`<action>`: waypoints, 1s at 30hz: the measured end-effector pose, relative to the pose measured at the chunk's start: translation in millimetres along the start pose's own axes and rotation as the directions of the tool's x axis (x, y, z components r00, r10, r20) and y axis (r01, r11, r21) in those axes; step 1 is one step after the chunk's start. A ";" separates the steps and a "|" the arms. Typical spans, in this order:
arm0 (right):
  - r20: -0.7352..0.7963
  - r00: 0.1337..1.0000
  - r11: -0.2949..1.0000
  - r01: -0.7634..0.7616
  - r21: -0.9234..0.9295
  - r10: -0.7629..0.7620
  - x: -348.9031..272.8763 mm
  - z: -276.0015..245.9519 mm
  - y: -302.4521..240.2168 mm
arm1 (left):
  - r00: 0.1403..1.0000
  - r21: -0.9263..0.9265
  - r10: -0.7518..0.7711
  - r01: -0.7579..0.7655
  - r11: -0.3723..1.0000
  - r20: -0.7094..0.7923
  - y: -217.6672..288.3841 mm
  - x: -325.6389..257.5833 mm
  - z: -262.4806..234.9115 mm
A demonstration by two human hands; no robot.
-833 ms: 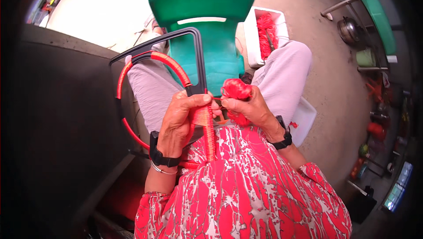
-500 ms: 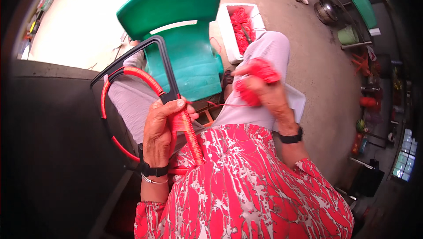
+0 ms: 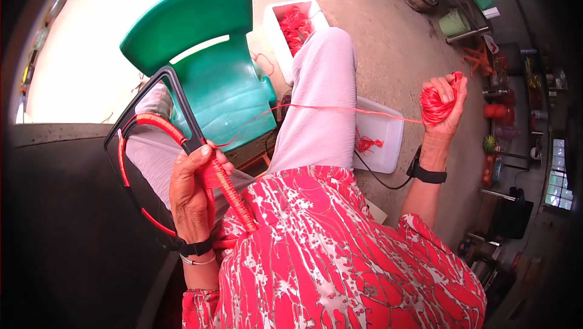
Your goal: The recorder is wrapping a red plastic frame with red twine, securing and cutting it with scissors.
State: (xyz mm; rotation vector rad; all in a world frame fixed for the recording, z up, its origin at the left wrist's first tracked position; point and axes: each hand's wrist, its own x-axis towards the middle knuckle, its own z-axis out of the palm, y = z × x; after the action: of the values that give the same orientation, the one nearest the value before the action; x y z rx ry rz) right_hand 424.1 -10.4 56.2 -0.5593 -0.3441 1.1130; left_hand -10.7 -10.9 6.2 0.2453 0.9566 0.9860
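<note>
My left hand is closed around a black frame with an angular upper loop and a rounded hoop below it. Red cord wrapping covers the part under my hand and stretches of the hoop. Its lower end rests against my red patterned shirt. Out to the right, my right hand grips a bundle of red cord. A single strand runs from the bundle across my knee to the frame near my left thumb. What my left fingertips press on is partly hidden.
A green plastic chair stands in front of me. Beyond my knee is a white box of red cord. Right of my leg lies a white tray with a small red tangle. A dark panel stands at left.
My right hand has swung out to the right and upward with the cord bundle, drawing the strand long. The left hand still holds the frame. The whole view has shifted.
</note>
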 end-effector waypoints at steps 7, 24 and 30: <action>-0.323 0.941 0.991 0.067 -0.120 -0.102 -11.4 -101.4 -25.4 | 0.998 0.022 0.014 -0.013 1.000 -0.053 -2.4 1.2 0.6; -0.475 0.875 0.982 -0.162 -0.100 0.096 -34.8 -151.1 31.7 | 0.999 0.015 -0.021 0.021 1.000 0.025 -2.4 9.4 -17.9; -0.341 0.913 0.958 -0.269 -0.096 0.223 -38.6 -137.9 52.7 | 1.000 0.003 0.014 -0.014 1.000 -0.002 -4.9 3.0 -23.5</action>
State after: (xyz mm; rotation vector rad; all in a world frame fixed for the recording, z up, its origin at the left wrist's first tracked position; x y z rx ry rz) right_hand 441.6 -62.8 -86.0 -0.9203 -0.0617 1.2197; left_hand -25.4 -16.6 -12.1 0.2536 0.9592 0.9978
